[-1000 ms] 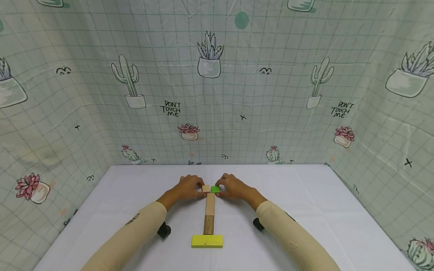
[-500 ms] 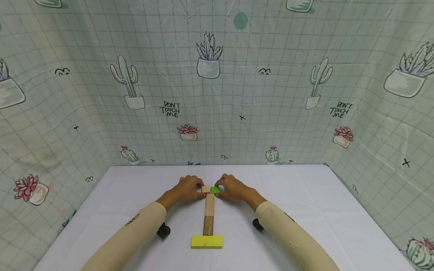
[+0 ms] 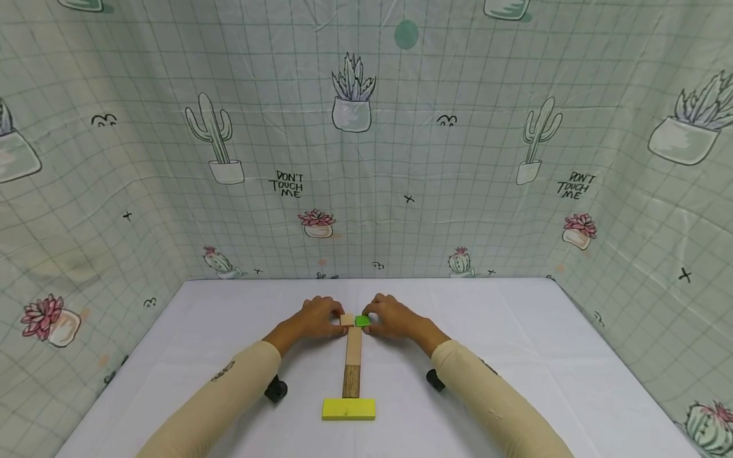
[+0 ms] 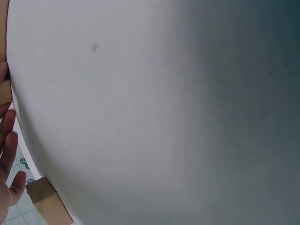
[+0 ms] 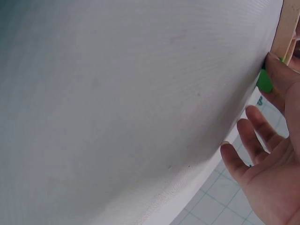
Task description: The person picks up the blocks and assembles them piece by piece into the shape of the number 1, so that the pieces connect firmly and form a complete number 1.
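In the head view my left hand (image 3: 317, 318) pinches a small light wooden block (image 3: 347, 320) between thumb and fingers. My right hand (image 3: 390, 316) pinches a green block (image 3: 363, 320) in the same way. The two blocks sit side by side with a thin gap, at the far end of a long light wooden block (image 3: 354, 345). A darker brown block (image 3: 352, 381) continues that line toward me and ends at a yellow block (image 3: 349, 409) lying crosswise. In the right wrist view the green block (image 5: 265, 81) shows between thumb and finger, the other fingers spread.
A white cloth (image 3: 487, 381) covers the table. Grid-patterned fabric with cactus prints (image 3: 378, 159) rises behind it and on both sides. Black devices (image 3: 277, 389) hang under the wrists. In the left wrist view another brown wooden block (image 4: 49, 202) shows below my left hand.
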A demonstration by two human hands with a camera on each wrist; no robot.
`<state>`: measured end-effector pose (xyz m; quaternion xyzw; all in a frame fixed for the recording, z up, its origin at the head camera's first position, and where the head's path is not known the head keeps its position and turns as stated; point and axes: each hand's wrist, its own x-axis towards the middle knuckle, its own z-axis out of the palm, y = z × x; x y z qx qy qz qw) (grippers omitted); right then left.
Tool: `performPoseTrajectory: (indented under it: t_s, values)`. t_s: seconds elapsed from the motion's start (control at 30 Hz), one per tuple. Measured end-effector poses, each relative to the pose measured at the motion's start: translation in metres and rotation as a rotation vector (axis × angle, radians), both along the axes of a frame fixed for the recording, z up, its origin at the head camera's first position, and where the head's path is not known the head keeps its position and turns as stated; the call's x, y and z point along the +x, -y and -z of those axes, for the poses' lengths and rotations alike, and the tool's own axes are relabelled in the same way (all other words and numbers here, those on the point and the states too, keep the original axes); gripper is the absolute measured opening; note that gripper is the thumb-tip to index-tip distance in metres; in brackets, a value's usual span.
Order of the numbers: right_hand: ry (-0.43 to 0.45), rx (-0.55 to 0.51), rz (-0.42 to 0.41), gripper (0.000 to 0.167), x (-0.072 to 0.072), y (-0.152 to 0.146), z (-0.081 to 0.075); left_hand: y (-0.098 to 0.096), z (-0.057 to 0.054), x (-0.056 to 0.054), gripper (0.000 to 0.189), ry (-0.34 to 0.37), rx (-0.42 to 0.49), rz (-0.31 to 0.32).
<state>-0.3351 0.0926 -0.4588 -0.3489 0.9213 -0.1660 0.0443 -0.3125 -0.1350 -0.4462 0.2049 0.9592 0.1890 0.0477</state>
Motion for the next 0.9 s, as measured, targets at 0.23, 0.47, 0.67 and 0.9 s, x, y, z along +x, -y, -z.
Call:
performPoseTrajectory:
  t_s: [0.23, 0.47, 0.67, 0.9]
  values:
    - [0.004, 0.000, 0.000, 0.034, -0.0006, -0.0002, 0.0008, 0.0004, -0.0021, 0.0005, 0.033, 0.010, -0.006, 0.006]
    - [0.007, 0.001, 0.004, 0.034, -0.0004, -0.0001, 0.0003, 0.0006, -0.0011, -0.0008, 0.032, 0.017, 0.003, 0.006]
    - [0.016, 0.000, 0.011, 0.033, 0.0009, 0.0002, -0.0013, -0.0001, -0.0011, -0.0015, 0.030, 0.021, -0.003, 0.010]
    - [0.016, 0.006, 0.013, 0.033, 0.0016, 0.0005, -0.0031, -0.0014, -0.0010, -0.0028, 0.031, 0.035, -0.005, 0.009]
